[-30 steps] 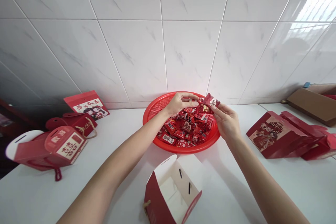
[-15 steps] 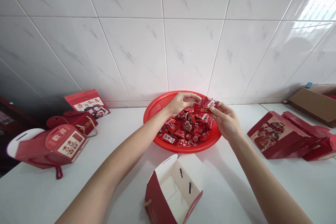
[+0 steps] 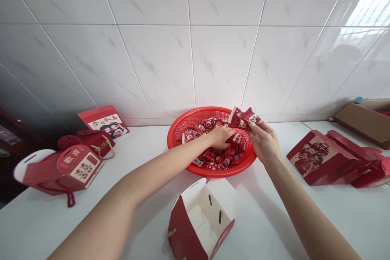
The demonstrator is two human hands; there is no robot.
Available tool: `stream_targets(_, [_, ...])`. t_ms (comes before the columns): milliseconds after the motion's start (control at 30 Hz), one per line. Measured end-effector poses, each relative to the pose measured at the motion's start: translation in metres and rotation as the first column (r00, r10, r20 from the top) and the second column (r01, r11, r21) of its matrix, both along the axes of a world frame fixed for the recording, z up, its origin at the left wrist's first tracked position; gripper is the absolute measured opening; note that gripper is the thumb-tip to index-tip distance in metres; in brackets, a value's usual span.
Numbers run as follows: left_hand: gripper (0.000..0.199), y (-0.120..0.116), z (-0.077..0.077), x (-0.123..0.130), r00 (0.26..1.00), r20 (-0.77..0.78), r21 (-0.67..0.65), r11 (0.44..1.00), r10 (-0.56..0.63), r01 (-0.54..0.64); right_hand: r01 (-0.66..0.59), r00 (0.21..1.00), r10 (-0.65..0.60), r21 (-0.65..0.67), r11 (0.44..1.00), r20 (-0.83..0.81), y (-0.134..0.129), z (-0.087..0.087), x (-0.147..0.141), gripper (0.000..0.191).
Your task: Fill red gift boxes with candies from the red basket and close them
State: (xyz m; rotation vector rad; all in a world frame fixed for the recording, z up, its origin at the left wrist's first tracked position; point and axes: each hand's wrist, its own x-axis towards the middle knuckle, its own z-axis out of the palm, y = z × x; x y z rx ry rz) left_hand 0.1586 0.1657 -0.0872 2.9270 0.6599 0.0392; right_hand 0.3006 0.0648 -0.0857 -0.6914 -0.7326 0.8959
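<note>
My right hand (image 3: 264, 138) pinches red wrapped candies (image 3: 243, 118) above the right rim of a red plastic basket (image 3: 175, 132). At least two packets show between its thumb and fingers. Inside the basket, my left hand (image 3: 222, 136) reaches down onto a heap of red candies (image 3: 215, 155). Its fingers are stretched out and apart from the thumb, with the tips partly lost among the wrappers. Nearer to me, an open red gift box (image 3: 189, 227) with a white inside and a rope handle stands between my forearms.
Red gift boxes (image 3: 63, 168) with cord handles stand on the left, a printed red card box (image 3: 105, 121) behind them. More red boxes (image 3: 323, 158) sit to the right, near a brown cardboard box (image 3: 362, 124). A tiled wall (image 3: 158, 69) closes off the back of the white counter (image 3: 146, 138).
My left hand has left the packets at my right hand and moved down into the candy heap. My right hand still holds its candies, which show more fully.
</note>
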Motion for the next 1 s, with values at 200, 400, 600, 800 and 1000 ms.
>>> stream_targets(200, [0.029, 0.003, 0.013, -0.002, 0.975, -0.166, -0.108, 0.980, 0.147, -0.167, -0.017, 1.000, 0.017, -0.006, 1.000, -0.010, -0.001, 0.001, -0.001, 0.029])
stream_targets(400, [0.019, 0.017, 0.018, -0.018, 0.960, -0.164, -0.299, 0.916, 0.225, -0.266, -0.042, 0.999, 0.042, -0.021, 0.999, -0.011, -0.002, 0.003, -0.001, 0.031])
stream_targets(600, [0.038, 0.029, 0.017, -0.024, 0.953, 0.038, -0.422, 0.870, 0.300, -0.256, -0.037, 0.999, 0.037, -0.036, 0.999, -0.013, -0.003, 0.003, -0.001, 0.031])
stream_targets(800, [0.030, 0.032, 0.017, -0.024, 0.938, 0.104, -0.479, 0.844, 0.329, -0.243, -0.028, 1.000, 0.028, -0.042, 0.999, 0.007, -0.002, 0.004, -0.001, 0.031])
stream_targets(1000, [0.018, 0.026, 0.018, -0.025, 0.943, 0.067, -0.512, 0.822, 0.327, -0.249, -0.030, 1.000, 0.030, -0.029, 0.999, 0.000, -0.002, 0.003, -0.002, 0.031])
